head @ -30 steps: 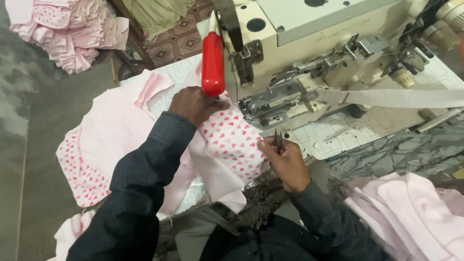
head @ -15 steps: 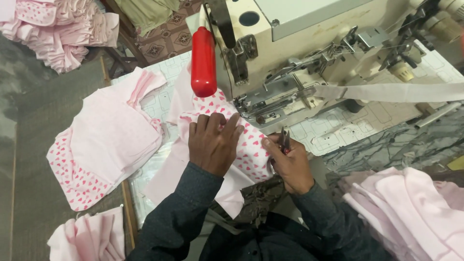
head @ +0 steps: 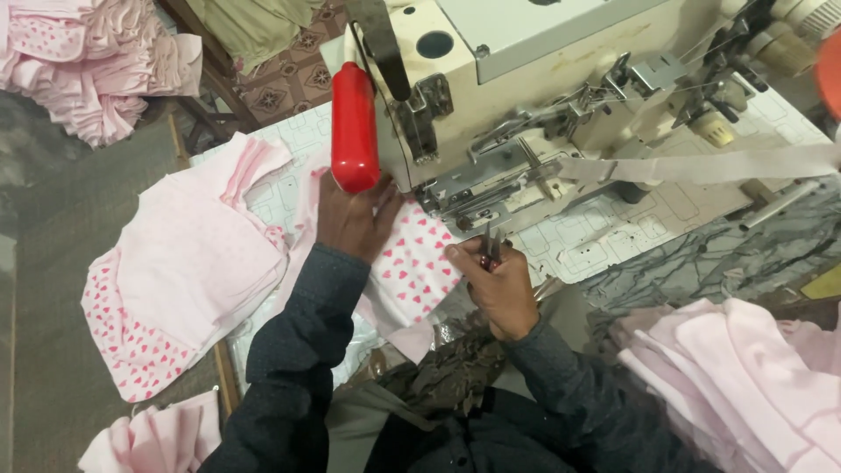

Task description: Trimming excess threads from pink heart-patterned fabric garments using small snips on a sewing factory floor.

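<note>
The work in hand is feeding a small piece of pink cloth with red hearts [head: 412, 267] into the cream sewing machine [head: 526, 96], and by the look of it the piece is being lined up at the needle end, just before or at the start of a seam. The cloth lies flat on the desk [head: 613, 232], its upper edge tucked right against the metal foot of the machine, between the two hands. The left hand [head: 350, 215] rests palm down on the left part of the cloth, fingers spread and pointing toward the machine, just under the red cylinder [head: 355, 127] that hangs at the machine's side; it presses rather than grips. The right hand [head: 499, 280] is closed around a small pair of snips [head: 489, 245] whose points stick up toward the foot, while its thumb side touches the cloth's right edge. Both forearms, in dark sleeves, come in from below and angle toward each other. A pale tape [head: 701, 165] runs from the right into the machine. The next move likely calls for a steady, flat push with the left hand and a fine guiding touch from the right, fingers kept away from the needle. A stack of finished pink pieces [head: 188, 271] lies to the left, well apart.
</note>
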